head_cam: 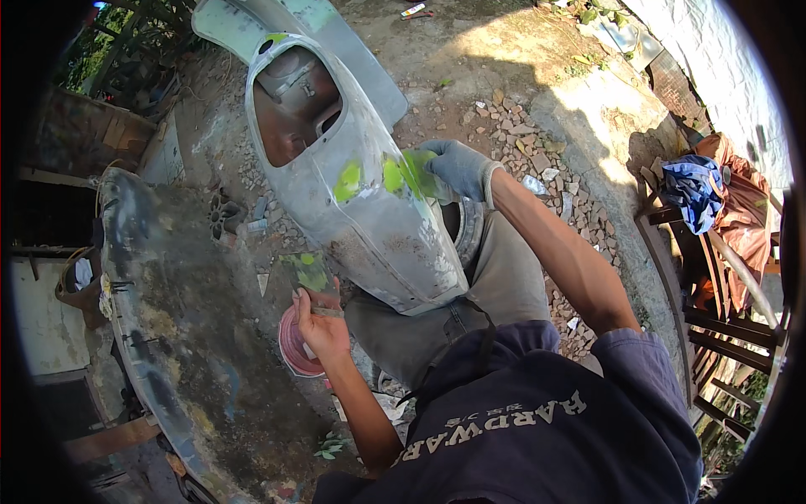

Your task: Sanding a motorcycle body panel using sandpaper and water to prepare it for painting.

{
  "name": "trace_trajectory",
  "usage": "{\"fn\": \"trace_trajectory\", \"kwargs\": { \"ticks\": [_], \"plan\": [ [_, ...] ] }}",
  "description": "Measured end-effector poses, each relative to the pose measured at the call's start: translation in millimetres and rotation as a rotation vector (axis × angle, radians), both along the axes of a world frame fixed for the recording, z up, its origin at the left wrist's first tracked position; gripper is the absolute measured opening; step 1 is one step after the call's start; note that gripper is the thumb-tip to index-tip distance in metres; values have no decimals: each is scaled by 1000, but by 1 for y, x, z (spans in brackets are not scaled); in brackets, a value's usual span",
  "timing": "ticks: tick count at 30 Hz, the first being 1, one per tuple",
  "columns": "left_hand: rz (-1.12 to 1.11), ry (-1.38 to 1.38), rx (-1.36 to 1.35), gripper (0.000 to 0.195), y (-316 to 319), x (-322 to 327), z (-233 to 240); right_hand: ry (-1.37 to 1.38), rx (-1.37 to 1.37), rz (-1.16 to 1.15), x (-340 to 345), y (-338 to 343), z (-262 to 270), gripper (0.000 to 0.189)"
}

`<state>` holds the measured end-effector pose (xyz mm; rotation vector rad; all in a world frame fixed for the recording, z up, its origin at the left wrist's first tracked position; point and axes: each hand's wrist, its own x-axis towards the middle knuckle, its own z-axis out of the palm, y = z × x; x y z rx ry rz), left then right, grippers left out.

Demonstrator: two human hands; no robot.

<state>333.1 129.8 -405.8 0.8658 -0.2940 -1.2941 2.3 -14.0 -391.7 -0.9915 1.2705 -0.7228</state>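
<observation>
A grey-white metal scooter body shell point(378, 252) with a large oval opening lies slanted across my thighs. Bright green putty patches point(347, 181) mark its upper surface. My right hand point(463, 169), in a grey knit glove, presses a thin, green-smeared spreader point(423, 179) against the shell's right side; the fingertips are partly hidden. Left of the shell, my bare left hand point(321, 327) grips a small, flat mixing plate point(307, 269) bearing green putty. A narrow strip point(327, 312) lies across the plate's near end, by the thumb.
A round pink container point(296, 349) stands under my left hand. On the left is a large, paint-stained curved panel point(189, 340). Pale panels point(371, 82) lie beyond the shell. Broken rubble point(522, 132) covers ground at right, near a rack with blue cloth point(692, 192).
</observation>
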Motion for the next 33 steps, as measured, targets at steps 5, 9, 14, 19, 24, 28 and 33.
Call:
{"fn": "trace_trajectory", "kwargs": {
  "ticks": [5,9,14,19,24,28,33],
  "plan": [
    [-93,-72,-51,14,4,14,-35,111,0,-28,18,1,12,40],
    [-82,-75,-37,11,5,6,-40,242,3,-35,38,4,14,42],
    [-128,-54,-55,15,0,-9,-27,393,-311,-80,52,23,9,36],
    [-173,-17,-63,15,2,-1,-32,439,-675,-295,70,54,-3,45],
    [-161,-33,-74,16,3,6,-34,363,-699,-213,61,84,-11,46],
    [-124,-46,-25,21,2,1,-20,149,-496,-198,37,114,-13,44],
    [-100,-39,-10,26,1,-8,-10,187,-165,-305,17,101,15,47]
  ]
}}
